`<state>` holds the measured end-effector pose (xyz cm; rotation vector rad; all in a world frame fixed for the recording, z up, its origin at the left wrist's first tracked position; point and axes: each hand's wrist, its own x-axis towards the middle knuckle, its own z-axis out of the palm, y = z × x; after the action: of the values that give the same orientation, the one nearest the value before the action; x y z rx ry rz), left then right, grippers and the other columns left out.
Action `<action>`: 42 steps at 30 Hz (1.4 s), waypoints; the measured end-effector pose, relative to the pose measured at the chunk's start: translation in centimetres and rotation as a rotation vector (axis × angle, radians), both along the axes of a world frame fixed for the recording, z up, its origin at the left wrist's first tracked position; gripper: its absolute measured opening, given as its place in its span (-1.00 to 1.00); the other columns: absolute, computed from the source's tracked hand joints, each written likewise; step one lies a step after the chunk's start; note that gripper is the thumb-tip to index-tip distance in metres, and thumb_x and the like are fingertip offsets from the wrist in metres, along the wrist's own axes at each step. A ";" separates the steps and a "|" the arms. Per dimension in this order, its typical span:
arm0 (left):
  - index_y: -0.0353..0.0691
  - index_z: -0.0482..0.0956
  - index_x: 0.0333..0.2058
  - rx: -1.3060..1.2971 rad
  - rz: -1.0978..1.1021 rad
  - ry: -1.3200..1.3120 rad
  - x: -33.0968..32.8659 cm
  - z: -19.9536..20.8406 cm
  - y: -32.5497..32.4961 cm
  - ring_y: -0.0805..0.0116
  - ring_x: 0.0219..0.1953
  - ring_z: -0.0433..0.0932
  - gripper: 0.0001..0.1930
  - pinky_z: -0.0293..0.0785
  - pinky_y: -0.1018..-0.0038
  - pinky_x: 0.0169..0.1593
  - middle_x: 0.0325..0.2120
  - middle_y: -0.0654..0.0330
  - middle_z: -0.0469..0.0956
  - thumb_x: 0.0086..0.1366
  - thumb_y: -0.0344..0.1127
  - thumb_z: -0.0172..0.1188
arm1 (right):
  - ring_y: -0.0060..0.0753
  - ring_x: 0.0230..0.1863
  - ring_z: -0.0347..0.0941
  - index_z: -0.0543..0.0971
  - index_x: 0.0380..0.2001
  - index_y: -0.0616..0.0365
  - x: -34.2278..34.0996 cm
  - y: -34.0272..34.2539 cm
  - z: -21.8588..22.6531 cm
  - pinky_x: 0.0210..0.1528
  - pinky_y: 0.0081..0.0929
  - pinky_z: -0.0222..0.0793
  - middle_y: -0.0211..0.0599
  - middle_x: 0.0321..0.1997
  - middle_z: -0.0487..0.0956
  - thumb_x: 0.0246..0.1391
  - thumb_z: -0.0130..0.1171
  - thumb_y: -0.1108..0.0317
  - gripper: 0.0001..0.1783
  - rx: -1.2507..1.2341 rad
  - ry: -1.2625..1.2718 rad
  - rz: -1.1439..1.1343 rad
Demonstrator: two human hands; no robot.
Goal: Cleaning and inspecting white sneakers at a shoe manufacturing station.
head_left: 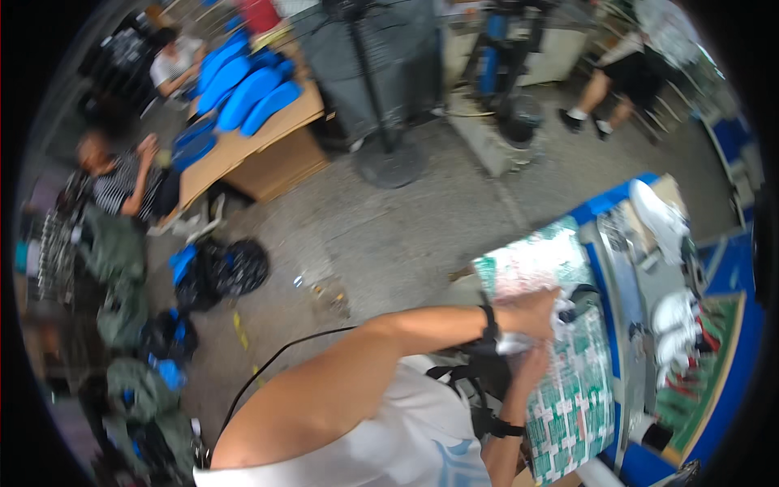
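Observation:
Both of my hands are close together over a bench pad covered in green-and-white printed sheets (572, 398). My left hand (527, 314) reaches across from the left, its fingers closed on a crumpled-looking white item (561, 312). Just below it, my right hand (531, 367) comes up from the lower edge and grips the lower side of the same item. Blur and my fingers hide its exact kind. At its far end, against the pad, is a small dark rounded thing (582, 299). Each wrist wears a black band.
Right of the pad, a blue-edged bench holds several white shoes (675, 321) and a green board (714, 381). A standing fan (389, 162) is ahead. Blue shoe-shaped pieces (251, 93) lie on a cardboard-topped table (260, 138). Black bags (235, 268) lie left. Other people sit or stand farther off.

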<state>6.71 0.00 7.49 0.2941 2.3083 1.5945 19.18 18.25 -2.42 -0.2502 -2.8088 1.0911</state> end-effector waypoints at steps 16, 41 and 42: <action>-0.21 0.64 0.15 -0.251 -0.002 0.199 -4.6 1.3 -4.9 -0.04 0.05 0.79 -0.20 0.72 0.15 0.11 -0.02 -0.02 0.79 0.01 0.05 0.76 | 0.20 0.02 0.51 0.51 0.40 0.33 -0.9 8.2 4.4 0.10 0.15 0.45 0.03 -0.03 0.54 0.03 0.49 0.16 -0.12 0.343 0.199 -0.229; -0.30 0.13 0.63 -0.565 -0.128 1.087 -35.5 3.6 8.9 -0.30 0.36 0.58 0.24 0.52 0.11 0.44 0.27 -0.32 0.63 0.05 -0.29 0.72 | 0.12 -0.01 0.55 0.74 0.00 0.03 -0.2 9.2 2.5 0.05 0.04 0.51 -0.07 -0.02 0.58 -0.11 0.53 0.09 -0.44 0.331 0.268 -0.238; -0.26 -0.07 0.68 -0.630 -0.098 1.125 -34.9 3.5 7.6 -0.37 0.28 0.64 0.29 0.56 0.04 0.39 0.19 -0.34 0.67 0.12 -0.29 0.66 | 0.12 0.02 0.55 0.74 0.00 0.02 -0.4 8.9 2.4 0.07 0.05 0.51 -0.08 -0.02 0.59 -0.09 0.54 0.06 -0.45 0.320 0.259 -0.234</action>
<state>-28.15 7.63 10.99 1.3623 3.3166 0.5494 18.73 27.18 -0.01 -0.3629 -2.5884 0.5688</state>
